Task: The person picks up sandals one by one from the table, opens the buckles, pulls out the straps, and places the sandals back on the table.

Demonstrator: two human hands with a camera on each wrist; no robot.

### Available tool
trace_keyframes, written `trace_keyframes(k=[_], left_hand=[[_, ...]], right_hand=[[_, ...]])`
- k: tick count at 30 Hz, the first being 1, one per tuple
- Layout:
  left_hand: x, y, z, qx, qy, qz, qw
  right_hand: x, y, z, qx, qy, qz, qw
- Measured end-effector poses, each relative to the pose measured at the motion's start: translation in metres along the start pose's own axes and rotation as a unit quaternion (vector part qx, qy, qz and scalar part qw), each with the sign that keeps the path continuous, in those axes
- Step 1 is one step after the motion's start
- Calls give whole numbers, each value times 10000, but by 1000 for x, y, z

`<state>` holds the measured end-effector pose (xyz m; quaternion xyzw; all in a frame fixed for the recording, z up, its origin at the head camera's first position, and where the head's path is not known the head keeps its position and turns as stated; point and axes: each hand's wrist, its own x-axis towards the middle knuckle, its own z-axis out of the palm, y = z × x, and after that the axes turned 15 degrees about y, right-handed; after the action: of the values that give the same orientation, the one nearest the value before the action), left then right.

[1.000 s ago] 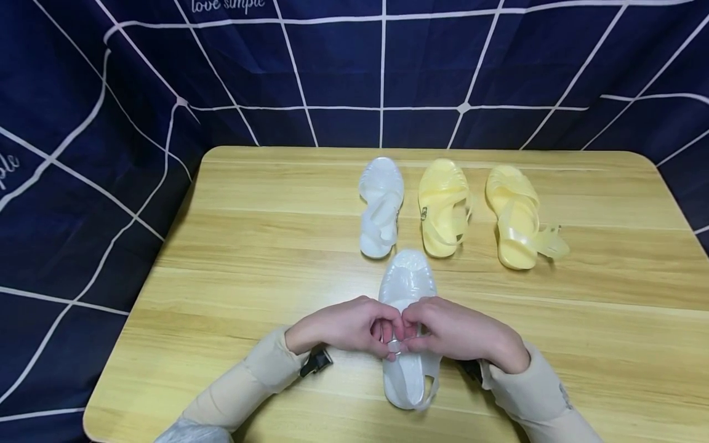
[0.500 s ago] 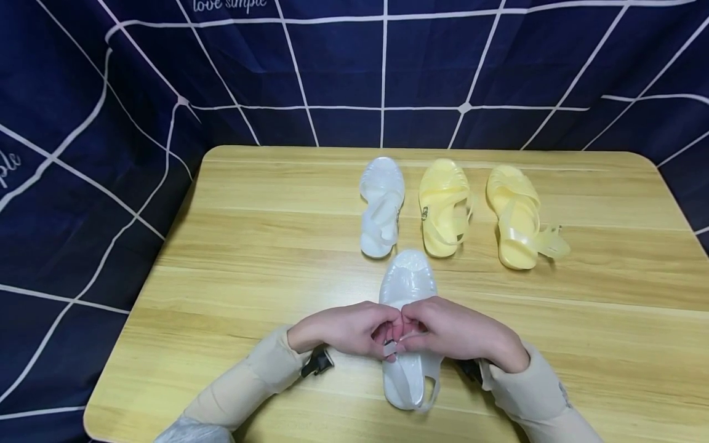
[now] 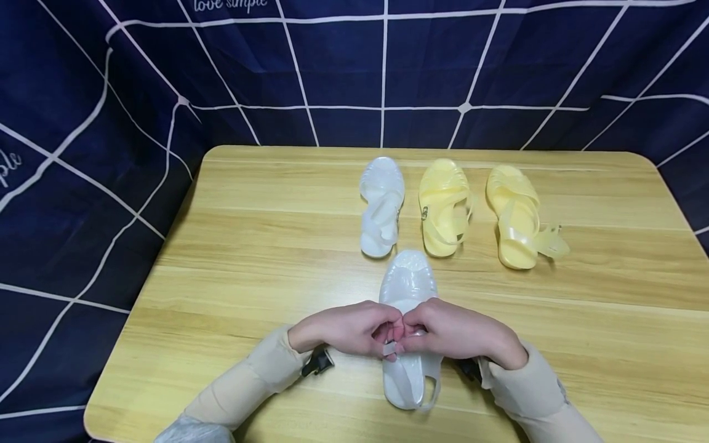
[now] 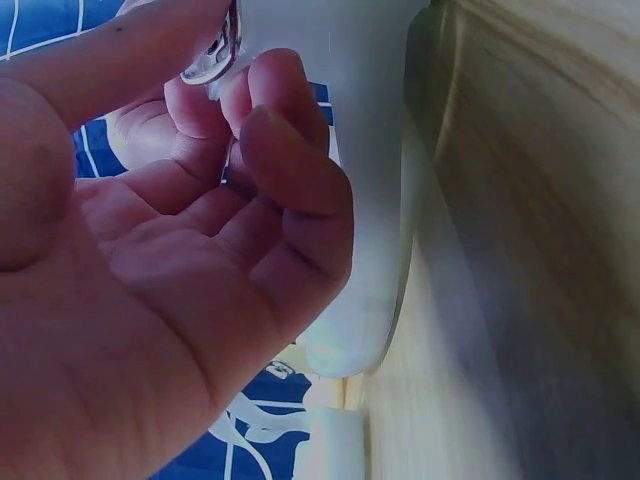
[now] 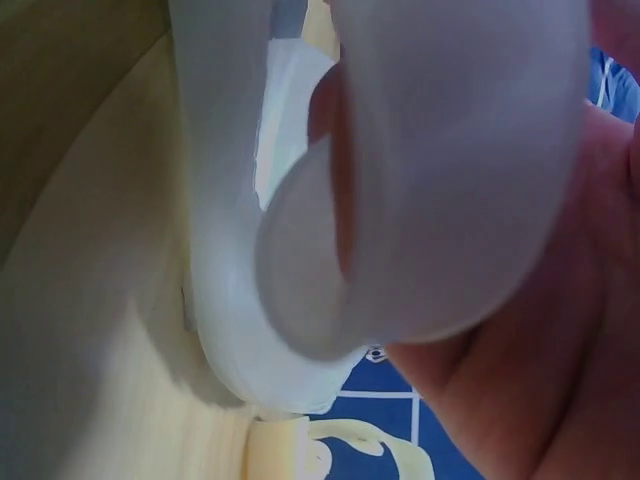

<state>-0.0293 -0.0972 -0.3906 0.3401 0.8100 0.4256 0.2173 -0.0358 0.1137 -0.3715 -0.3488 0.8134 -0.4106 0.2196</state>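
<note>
A clear-white jelly sandal lies on the table in front of the person, toe pointing away. Over its middle, both hands meet at the fingertips. The left hand pinches a metal buckle on the sandal's strap between thumb and fingers, its other fingers curled. From the other side the right hand pinches the ankle strap, which loops wide and pale across the right wrist view. A short pale strap piece shows at the left thumb. The fingers partly hide where strap and buckle meet.
Behind the hands stand another white sandal and two yellow sandals, one in the middle and one at right with its strap spread outward. The wooden table backs onto a dark blue gridded cloth.
The small strap piece and buckle between the fingertips have tilted and shifted slightly left. Both hands otherwise keep their place, and the sandals have not moved.
</note>
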Motion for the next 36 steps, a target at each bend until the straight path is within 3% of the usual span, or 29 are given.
trace_keyframes(k=[7,19,25,36], left_hand=[[0,0,-1,-53,52,-39,10000],[0,0,-3,-193,100,-90,9997],[0,-1,-2,-267,134,-114,9995],[0,-2,-4,-308,152,-243,9991]], right_hand=[[0,5,1,471,-53,-175,9987],[2,9,3,549,-66,-49,9985],[4,11,3,859,-8,-98,9963],[2,10,1,910,116,195,9956]])
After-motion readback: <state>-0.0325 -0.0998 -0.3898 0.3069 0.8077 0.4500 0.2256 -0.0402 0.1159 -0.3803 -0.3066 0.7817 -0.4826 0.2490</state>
